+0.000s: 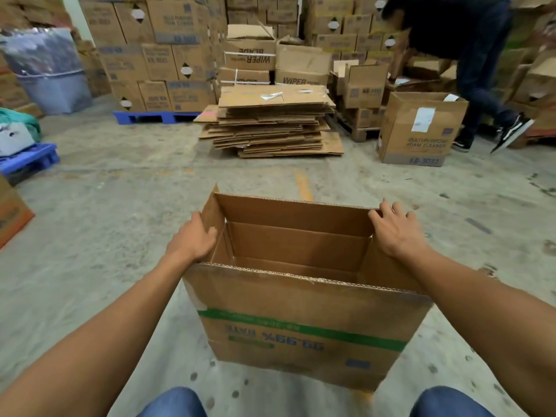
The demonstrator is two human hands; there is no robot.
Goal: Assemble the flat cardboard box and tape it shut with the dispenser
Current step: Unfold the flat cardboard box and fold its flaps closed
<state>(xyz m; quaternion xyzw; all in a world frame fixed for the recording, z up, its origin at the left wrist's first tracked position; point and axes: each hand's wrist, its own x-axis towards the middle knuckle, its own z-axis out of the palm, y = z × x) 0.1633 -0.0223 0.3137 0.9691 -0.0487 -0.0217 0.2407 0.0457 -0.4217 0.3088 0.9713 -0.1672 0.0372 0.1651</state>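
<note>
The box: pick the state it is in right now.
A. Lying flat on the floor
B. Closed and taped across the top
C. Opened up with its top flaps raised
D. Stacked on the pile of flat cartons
C: the box stands on the floor with its inside in view, the left hand gripping the left flap and the right hand on the right flap; no tape shows across the top.

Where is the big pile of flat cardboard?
In the head view, the pile of flat cardboard lies on the floor straight ahead, beyond the open box, between a blue pallet and an upright foam-cleaner box.
</note>
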